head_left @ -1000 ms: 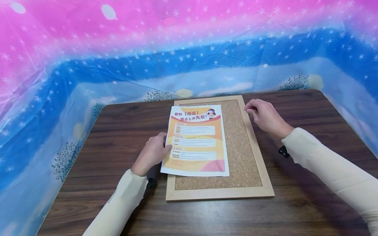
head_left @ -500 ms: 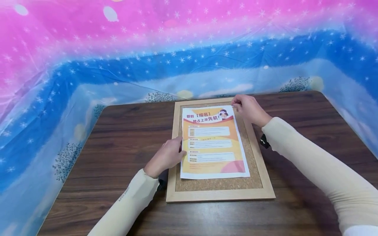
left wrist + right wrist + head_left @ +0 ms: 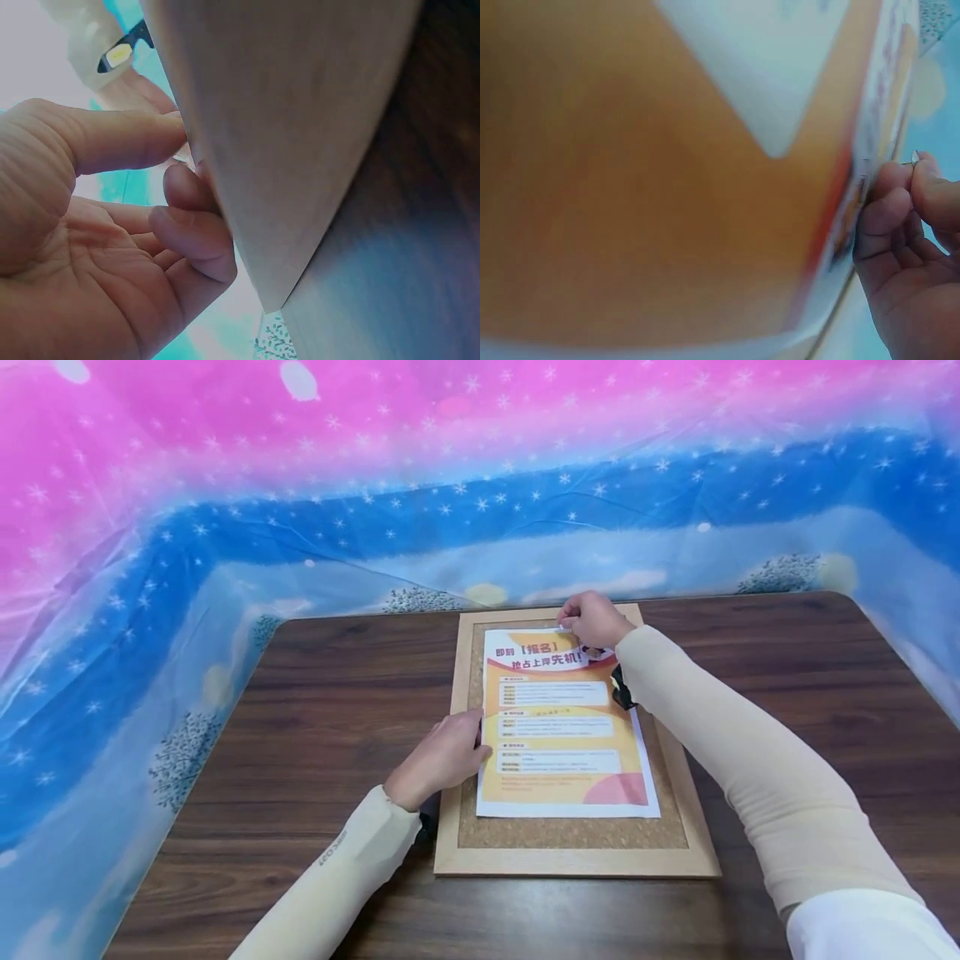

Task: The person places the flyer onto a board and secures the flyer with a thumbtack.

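Note:
A yellow and orange printed poster (image 3: 555, 727) lies on a cork board (image 3: 570, 835) with a light wooden frame, its lower edge above the frame's bottom bar. My left hand (image 3: 441, 756) pinches the poster's left edge about halfway down, thumb on top. Seen from the left wrist, the thumb and curled fingers (image 3: 199, 240) sit close against the frame's side. At the poster's top edge is my right hand (image 3: 592, 620), covering its upper right corner. Between thumb and forefinger it pinches a tiny pushpin (image 3: 914, 158), its thin needle pointing toward the board side.
The board rests on a dark brown wooden table (image 3: 330, 693). Behind and to the left hangs a pink and blue snowflake-patterned cloth (image 3: 420, 468). Black wrist straps (image 3: 621, 687) show at the sleeve cuffs.
The left hand has slid the poster rightward from the board's left side to its middle. The right hand has moved left from beside the frame to the poster's top edge.

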Motion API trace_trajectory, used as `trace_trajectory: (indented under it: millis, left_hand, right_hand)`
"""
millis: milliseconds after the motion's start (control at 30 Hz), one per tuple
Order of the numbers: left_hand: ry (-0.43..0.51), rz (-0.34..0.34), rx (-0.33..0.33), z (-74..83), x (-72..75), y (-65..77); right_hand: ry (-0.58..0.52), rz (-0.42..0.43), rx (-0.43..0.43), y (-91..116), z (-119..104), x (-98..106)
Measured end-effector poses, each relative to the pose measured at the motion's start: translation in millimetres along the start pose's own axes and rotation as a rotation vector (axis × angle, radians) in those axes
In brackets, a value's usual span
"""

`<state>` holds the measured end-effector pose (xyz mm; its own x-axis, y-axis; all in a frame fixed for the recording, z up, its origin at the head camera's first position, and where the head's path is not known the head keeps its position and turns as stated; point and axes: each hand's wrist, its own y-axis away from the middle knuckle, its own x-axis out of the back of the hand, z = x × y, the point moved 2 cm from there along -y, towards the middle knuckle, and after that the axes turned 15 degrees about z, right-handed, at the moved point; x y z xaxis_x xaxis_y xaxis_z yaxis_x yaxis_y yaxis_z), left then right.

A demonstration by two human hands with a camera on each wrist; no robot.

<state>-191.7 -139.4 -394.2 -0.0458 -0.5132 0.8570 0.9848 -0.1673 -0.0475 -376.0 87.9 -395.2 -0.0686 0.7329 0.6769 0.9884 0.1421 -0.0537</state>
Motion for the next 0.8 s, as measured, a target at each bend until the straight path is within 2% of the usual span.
trace_trajectory:
  millis: [67, 167, 500, 800]
  left_hand:
    - [-0.007, -0.004, -0.012, 0.9, -1.7, -0.5]
    - [-0.023, -0.002, -0.015, 0.5, -2.3, -1.3]
    - [-0.017, -0.012, -0.013, -0.8, -1.2, -0.6]
    - [-0.012, -0.01, -0.018, -0.7, -0.2, -0.7]
  right_hand:
    - [0.003, -0.018, -0.046, -4, 4, -3]
    - [0.015, -0.014, -0.071, -7, 6, -6]
    - [0.027, -0.002, -0.114, -16, 6, -13]
    - [0.019, 0.045, -0.131, -17, 6, -14]
